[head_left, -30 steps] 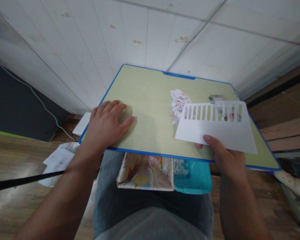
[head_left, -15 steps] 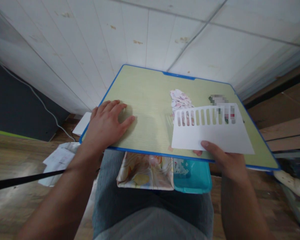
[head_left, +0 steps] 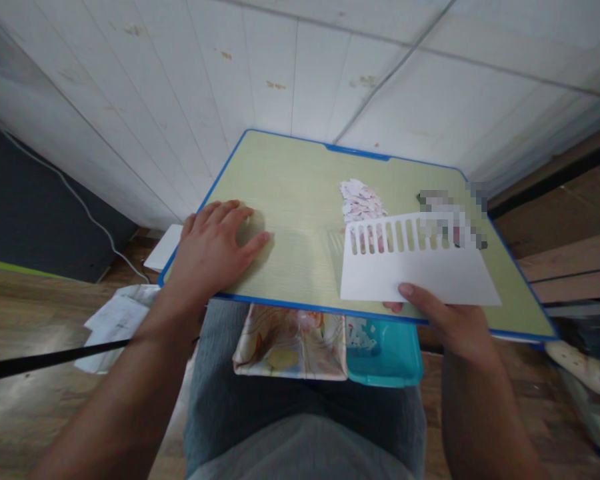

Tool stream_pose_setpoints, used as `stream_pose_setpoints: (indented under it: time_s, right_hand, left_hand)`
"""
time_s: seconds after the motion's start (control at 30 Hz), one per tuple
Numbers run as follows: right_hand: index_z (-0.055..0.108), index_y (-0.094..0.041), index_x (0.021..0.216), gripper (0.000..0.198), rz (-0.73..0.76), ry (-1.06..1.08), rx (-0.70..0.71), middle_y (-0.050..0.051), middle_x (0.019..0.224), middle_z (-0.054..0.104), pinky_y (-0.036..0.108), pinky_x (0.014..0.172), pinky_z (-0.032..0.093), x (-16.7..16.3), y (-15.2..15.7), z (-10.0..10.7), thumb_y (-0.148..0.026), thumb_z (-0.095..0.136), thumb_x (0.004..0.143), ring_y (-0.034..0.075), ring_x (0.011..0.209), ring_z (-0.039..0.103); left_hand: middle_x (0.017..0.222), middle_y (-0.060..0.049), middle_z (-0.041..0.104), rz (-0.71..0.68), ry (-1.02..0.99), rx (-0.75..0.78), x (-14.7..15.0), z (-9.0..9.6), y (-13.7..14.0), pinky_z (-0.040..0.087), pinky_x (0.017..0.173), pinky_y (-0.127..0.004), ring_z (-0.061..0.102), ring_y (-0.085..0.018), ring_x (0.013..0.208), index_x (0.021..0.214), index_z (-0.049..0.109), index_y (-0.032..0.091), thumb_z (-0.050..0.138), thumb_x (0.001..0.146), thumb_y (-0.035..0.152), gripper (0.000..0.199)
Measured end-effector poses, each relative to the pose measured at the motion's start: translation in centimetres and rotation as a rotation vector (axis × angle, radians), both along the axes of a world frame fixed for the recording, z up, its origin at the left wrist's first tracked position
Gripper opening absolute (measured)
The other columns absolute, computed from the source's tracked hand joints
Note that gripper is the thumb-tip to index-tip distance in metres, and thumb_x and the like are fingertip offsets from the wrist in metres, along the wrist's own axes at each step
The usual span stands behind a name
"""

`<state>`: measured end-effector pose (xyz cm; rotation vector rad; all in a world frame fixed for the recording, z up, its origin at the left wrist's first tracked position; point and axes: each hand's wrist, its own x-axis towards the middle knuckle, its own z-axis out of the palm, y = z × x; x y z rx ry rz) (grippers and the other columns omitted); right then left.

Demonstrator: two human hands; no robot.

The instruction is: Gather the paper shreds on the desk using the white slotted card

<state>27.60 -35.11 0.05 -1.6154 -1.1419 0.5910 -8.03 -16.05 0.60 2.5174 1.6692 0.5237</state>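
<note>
My right hand [head_left: 453, 323] pinches the near edge of a white card [head_left: 380, 277] with a row of rounded slots along its far side, thumb on top and fingers beneath. The card is held over a yellowish tabletop [head_left: 280, 180] with a blue rim. Just beyond its slots lies a pile of small pale, pink-marked paper pieces [head_left: 363, 200], partly showing through the slots. My left hand [head_left: 215, 250] rests on the left side of the tabletop, fingers spread, holding nothing. Beyond the card's right end, a blurred-out item [head_left: 443, 207] lies on the table.
Below the table's near edge, at my lap, are a flower-patterned box [head_left: 290, 350] and a turquoise plastic container [head_left: 390, 357] with paper bits inside. A white panelled wall [head_left: 260, 67] stands behind the table. White papers [head_left: 115, 317] in a bag lie on the floor at left.
The card in my right hand has shifted slightly to the left. My left hand has stayed in place on the tabletop.
</note>
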Motion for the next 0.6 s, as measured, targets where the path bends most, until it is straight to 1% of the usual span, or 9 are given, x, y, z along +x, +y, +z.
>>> stream_pose_setpoints:
  time_s: [0.13,0.2,0.23,0.27,0.33,0.4,0.43,0.5,0.6]
  right_hand:
    - [0.084,-0.027,0.101,0.039,-0.054,0.009,0.030,0.003,0.085,0.084,0.056,0.096,0.075,0.1,0.0,0.0,-0.049,0.107,0.079,0.038,0.099,0.086]
    - [0.081,-0.027,0.097,0.035,-0.078,0.026,0.055,0.003,0.082,0.082,0.055,0.096,0.074,0.2,0.4,-0.2,-0.048,0.106,0.082,0.037,0.096,0.084]
    - [0.080,-0.027,0.095,0.033,-0.098,0.054,0.080,0.003,0.080,0.080,0.052,0.089,0.074,0.2,0.8,-0.3,-0.047,0.103,0.085,0.035,0.090,0.083]
    - [0.078,-0.027,0.094,0.030,-0.130,0.099,0.120,0.002,0.080,0.078,0.048,0.080,0.072,0.1,1.2,-0.3,-0.046,0.100,0.087,0.032,0.082,0.080]
    - [0.075,-0.027,0.098,0.028,-0.236,0.228,0.236,0.000,0.084,0.077,0.038,0.059,0.063,-0.2,2.2,-0.3,-0.041,0.097,0.087,0.025,0.068,0.074]
    - [0.074,-0.027,0.103,0.030,-0.332,0.329,0.338,-0.002,0.090,0.078,0.033,0.050,0.054,-0.6,3.0,-0.2,-0.035,0.095,0.083,0.020,0.062,0.070]
    - [0.073,-0.026,0.104,0.031,-0.352,0.342,0.354,-0.003,0.091,0.079,0.032,0.050,0.053,-0.8,3.2,-0.2,-0.033,0.095,0.083,0.019,0.061,0.070]
    - [0.074,-0.025,0.101,0.028,-0.349,0.292,0.315,-0.002,0.088,0.079,0.033,0.054,0.057,-1.0,3.2,-0.2,-0.034,0.095,0.086,0.020,0.062,0.071]
    - [0.077,-0.023,0.097,0.026,-0.325,0.151,0.205,0.001,0.081,0.081,0.037,0.062,0.063,-0.8,2.6,-0.3,-0.043,0.093,0.095,0.024,0.063,0.074]
  left_hand:
    - [0.180,-0.009,0.069,0.009,0.007,-0.012,0.1,0.1,0.0,0.044,0.142,-0.063,0.059,-0.041,0.170,0.159,0.074,0.035,0.059,0.115,0.065,0.056]
    - [0.178,-0.008,0.071,0.007,-0.002,-0.010,0.1,0.1,-0.1,0.044,0.142,-0.063,0.059,-0.041,0.170,0.159,0.075,0.036,0.060,0.114,0.063,0.054]
    - [0.177,-0.008,0.071,0.006,-0.008,-0.007,0.2,0.1,-0.1,0.045,0.142,-0.063,0.059,-0.041,0.170,0.159,0.075,0.037,0.061,0.114,0.063,0.054]
    - [0.177,-0.008,0.072,0.005,-0.013,-0.002,0.2,0.1,-0.1,0.045,0.142,-0.063,0.059,-0.041,0.169,0.159,0.075,0.037,0.062,0.114,0.062,0.054]
    - [0.177,-0.009,0.072,0.004,-0.019,0.007,0.2,0.0,-0.1,0.045,0.142,-0.063,0.060,-0.041,0.169,0.158,0.075,0.036,0.062,0.113,0.062,0.054]
    - [0.177,-0.009,0.072,0.005,-0.020,0.010,0.1,-0.1,-0.1,0.045,0.142,-0.063,0.059,-0.041,0.169,0.157,0.076,0.035,0.062,0.113,0.063,0.054]
    - [0.177,-0.009,0.072,0.004,-0.019,0.009,0.1,-0.1,-0.1,0.045,0.142,-0.063,0.059,-0.041,0.169,0.157,0.076,0.035,0.062,0.113,0.063,0.054]
    - [0.177,-0.010,0.071,0.000,-0.019,0.004,0.0,-0.1,-0.1,0.044,0.142,-0.063,0.059,-0.041,0.169,0.156,0.076,0.033,0.061,0.113,0.063,0.054]
    - [0.177,-0.010,0.072,-0.004,-0.022,0.006,0.0,-0.1,0.0,0.045,0.142,-0.063,0.060,-0.041,0.169,0.156,0.077,0.033,0.062,0.113,0.062,0.054]
